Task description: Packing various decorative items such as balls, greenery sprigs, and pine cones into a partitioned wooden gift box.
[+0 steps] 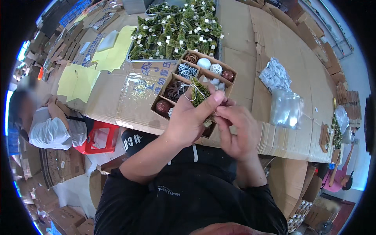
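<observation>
Item: one miniature green tree [200, 93], held in the left grip [190, 119] above the front part of a divided cardboard box [168, 79]. The tree's green body showed beyond the thumb; its other end was hidden by the hand.

Left grip: closed around the tree, thumb laid across it. Right grip [241, 131]: narrow, fingers bent, fingertips just beside the left thumb; whether they pinched anything could not be told.

Appearance: bristly, deep green with yellowish flecks. A thin white string loop [188, 93] stood out at its side, near the left fingers. A pale piece showed below the thumb; whether it belonged to the tree could not be told.

Box contents, as visible: a brown twig ball [191, 58], a smooth white ball [203, 63], a white woven ball [216, 69], two dark red glittered balls [162, 106] and a white-tipped cone [187, 71].

Surroundings: cardboard-covered worktop [239, 43]; beyond the box, a tray of similar green trees [176, 33] with pale cube bases; to the right, clear plastic sleeves [286, 109].
</observation>
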`<action>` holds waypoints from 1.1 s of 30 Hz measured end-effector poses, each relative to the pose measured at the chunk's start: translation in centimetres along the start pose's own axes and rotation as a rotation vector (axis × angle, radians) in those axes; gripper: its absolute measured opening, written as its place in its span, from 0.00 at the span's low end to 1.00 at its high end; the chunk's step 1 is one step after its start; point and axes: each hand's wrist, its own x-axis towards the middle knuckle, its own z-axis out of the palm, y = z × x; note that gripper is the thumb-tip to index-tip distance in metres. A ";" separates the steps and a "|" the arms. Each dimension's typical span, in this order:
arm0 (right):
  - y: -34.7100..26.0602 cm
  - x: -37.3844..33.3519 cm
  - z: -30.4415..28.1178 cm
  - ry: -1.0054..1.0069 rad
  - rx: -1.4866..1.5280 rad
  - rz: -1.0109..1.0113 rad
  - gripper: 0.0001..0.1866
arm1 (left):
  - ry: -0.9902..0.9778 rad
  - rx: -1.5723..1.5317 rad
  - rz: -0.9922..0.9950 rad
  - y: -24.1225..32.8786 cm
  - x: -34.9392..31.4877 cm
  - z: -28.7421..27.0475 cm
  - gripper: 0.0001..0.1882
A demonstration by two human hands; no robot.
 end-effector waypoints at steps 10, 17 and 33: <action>-0.5 -2.6 0.4 0.090 0.110 0.148 0.17 | 0.056 0.140 0.013 -1.3 -0.3 -0.1 0.09; -2.3 0.1 -2.2 0.067 0.121 0.236 0.16 | -0.014 1.346 0.439 -0.4 -0.6 -0.8 0.20; -2.4 -0.5 -2.9 0.008 0.166 0.074 0.08 | -0.297 -0.153 -0.324 2.7 -3.1 -1.4 0.15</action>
